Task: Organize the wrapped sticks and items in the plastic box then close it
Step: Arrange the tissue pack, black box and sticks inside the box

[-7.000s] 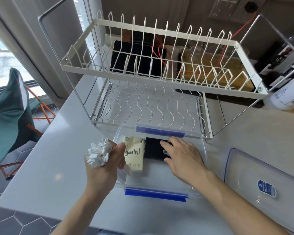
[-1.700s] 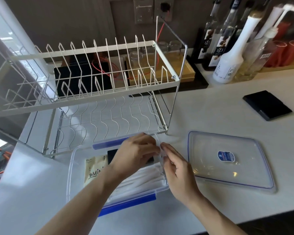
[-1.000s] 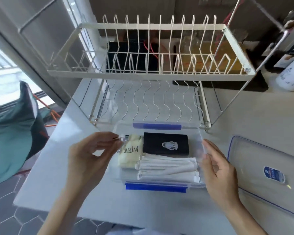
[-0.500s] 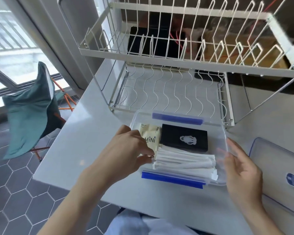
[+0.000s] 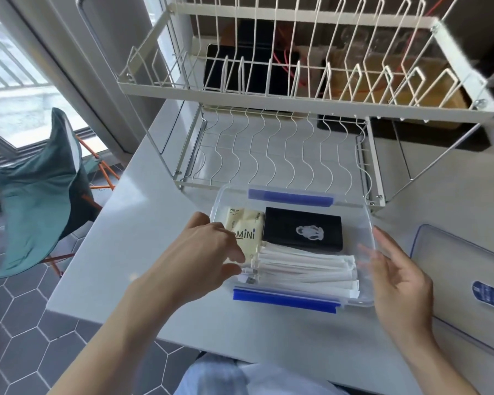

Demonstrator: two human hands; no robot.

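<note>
Right now my left hand [image 5: 208, 249] reaches over the left wall of the clear plastic box [image 5: 367, 223], its fingertips [image 5: 234, 270] pinched at the left ends of the wrapped sticks [image 5: 305, 270]; whether they truly grip a stick or only press against the ends, I cannot tell. My right hand [image 5: 397, 283] is spread loose with the fingers apart, its palm against the outside of the box's right wall, grasping nothing. The box sits on the white counter [image 5: 143, 223], near its front edge and just in front of the wire dish rack [image 5: 283, 89]. Inside, the white sticks lie in a flat bundle along the near side, running left to right. Behind them, at far left, lies a cream packet [image 5: 244, 229] printed "MiNi", and beside it on the right a black card box [image 5: 303, 229] with a pale emblem. Blue latches [image 5: 285, 301] show on the box's near and far rims. The clear lid [image 5: 468, 280] lies flat on the counter to the right, apart from the box.
</note>
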